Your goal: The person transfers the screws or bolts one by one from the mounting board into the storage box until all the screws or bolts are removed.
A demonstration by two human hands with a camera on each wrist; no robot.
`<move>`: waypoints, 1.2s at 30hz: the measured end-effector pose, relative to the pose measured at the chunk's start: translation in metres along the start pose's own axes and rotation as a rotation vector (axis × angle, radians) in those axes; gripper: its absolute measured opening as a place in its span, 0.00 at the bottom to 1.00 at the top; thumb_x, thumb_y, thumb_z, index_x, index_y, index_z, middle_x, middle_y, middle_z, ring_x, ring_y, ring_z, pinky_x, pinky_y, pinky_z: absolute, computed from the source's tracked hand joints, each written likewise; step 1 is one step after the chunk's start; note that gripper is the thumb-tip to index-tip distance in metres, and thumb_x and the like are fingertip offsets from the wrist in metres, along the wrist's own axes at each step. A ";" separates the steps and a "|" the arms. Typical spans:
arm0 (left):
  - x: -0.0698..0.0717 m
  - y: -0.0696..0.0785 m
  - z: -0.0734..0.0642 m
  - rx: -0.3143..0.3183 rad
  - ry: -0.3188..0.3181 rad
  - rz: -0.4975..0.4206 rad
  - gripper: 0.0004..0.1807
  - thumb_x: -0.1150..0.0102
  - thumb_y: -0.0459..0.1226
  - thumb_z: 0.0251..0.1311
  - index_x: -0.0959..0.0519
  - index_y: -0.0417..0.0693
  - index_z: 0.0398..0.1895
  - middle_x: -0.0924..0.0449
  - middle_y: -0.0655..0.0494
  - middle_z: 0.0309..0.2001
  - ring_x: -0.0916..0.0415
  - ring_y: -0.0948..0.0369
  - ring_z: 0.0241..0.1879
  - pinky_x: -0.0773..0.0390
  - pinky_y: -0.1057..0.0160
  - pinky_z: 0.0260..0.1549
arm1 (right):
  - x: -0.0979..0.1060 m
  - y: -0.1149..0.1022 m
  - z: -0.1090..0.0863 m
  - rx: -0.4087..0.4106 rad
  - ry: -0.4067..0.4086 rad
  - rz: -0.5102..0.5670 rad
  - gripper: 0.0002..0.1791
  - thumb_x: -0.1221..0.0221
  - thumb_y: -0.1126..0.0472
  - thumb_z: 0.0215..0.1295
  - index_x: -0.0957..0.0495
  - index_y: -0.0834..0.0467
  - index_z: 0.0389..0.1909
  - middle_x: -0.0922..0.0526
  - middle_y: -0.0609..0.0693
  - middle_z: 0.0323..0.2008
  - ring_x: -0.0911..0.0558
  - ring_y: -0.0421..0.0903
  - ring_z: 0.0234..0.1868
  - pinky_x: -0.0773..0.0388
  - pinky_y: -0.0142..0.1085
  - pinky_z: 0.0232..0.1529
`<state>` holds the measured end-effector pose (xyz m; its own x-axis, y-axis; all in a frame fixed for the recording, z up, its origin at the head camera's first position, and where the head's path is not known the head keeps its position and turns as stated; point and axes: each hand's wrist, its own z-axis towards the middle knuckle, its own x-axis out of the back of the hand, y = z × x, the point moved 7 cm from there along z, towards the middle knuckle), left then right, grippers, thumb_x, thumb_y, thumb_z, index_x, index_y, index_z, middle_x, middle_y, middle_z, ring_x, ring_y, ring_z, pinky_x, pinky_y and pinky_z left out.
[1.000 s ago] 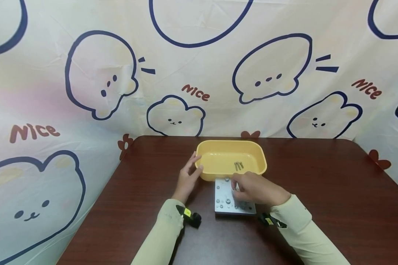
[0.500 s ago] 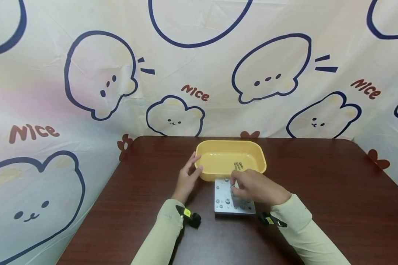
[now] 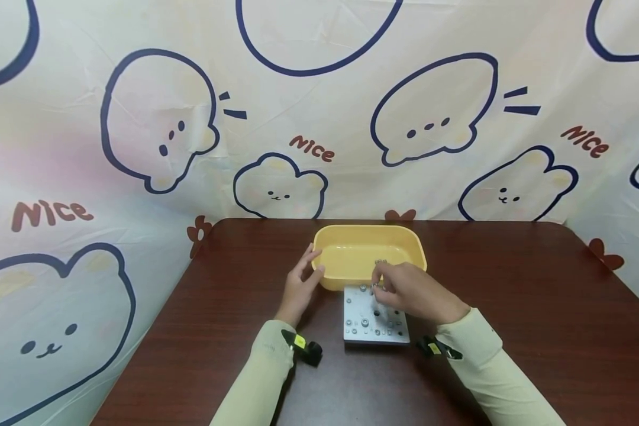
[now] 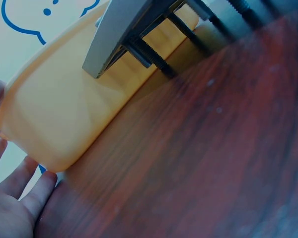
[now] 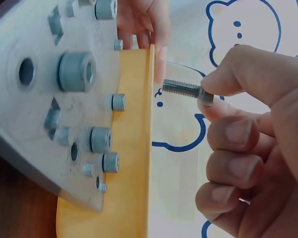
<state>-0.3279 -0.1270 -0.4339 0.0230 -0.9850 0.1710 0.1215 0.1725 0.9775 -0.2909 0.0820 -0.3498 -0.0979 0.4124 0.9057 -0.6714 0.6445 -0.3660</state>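
Note:
My right hand (image 3: 412, 290) is raised over the back of a silver metal plate (image 3: 354, 313). Between thumb and forefinger it pinches a socket-head screw (image 5: 181, 89), held by the head with the thread pointing away. A small shiny bit (image 5: 245, 201) shows by the other curled fingers. Several socket-head screws (image 5: 77, 72) of different sizes sit in the plate, among bare holes (image 5: 27, 71). Threaded shanks (image 4: 156, 57) stick out underneath it. My left hand (image 3: 298, 290) rests with extended fingers against the left end of a yellow tray (image 3: 346, 283).
Inside the tray, beyond my right hand, a few small screws (image 3: 380, 261) are partly hidden. The plate stands just in front of the tray on a dark brown wooden table (image 3: 234, 284). A cloth printed with cartoons (image 3: 277, 106) hangs behind.
My right hand has lifted from the plate and moved toward the tray with the pinched screw, uncovering a hole in the plate and covering part of the tray's screws. The left hand stays put.

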 end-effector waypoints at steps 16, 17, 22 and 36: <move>-0.002 -0.027 0.012 -0.016 0.060 -0.011 0.24 0.42 0.49 0.64 0.28 0.65 0.64 0.45 0.81 0.70 0.53 0.64 0.73 0.46 0.47 0.69 | 0.011 0.040 0.013 -0.179 0.015 0.079 0.05 0.39 0.57 0.62 0.26 0.50 0.36 0.24 0.43 0.23 0.24 0.41 0.27 0.22 0.30 0.24; -0.001 -0.027 0.012 -0.013 0.062 -0.009 0.24 0.43 0.49 0.64 0.28 0.65 0.65 0.45 0.81 0.70 0.53 0.64 0.73 0.46 0.47 0.68 | 0.011 0.044 0.014 -0.197 0.010 0.079 0.05 0.39 0.56 0.63 0.26 0.50 0.36 0.24 0.43 0.23 0.23 0.41 0.27 0.22 0.30 0.24; -0.001 -0.028 0.012 -0.009 0.065 -0.010 0.24 0.42 0.48 0.64 0.28 0.65 0.65 0.45 0.80 0.71 0.53 0.64 0.73 0.46 0.47 0.69 | 0.009 0.059 0.025 -0.216 -0.003 0.059 0.07 0.38 0.55 0.63 0.26 0.51 0.36 0.27 0.47 0.20 0.25 0.43 0.24 0.23 0.32 0.23; 0.000 -0.030 0.014 0.005 0.041 -0.019 0.26 0.42 0.46 0.65 0.29 0.62 0.66 0.47 0.71 0.74 0.55 0.62 0.74 0.50 0.48 0.70 | -0.014 0.089 0.053 -0.260 -0.022 0.082 0.04 0.39 0.58 0.62 0.23 0.54 0.33 0.26 0.47 0.21 0.25 0.44 0.25 0.24 0.34 0.28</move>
<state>-0.3453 -0.1323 -0.4614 0.0614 -0.9872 0.1472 0.1169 0.1536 0.9812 -0.3883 0.0994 -0.3834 -0.1615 0.4577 0.8743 -0.4501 0.7543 -0.4780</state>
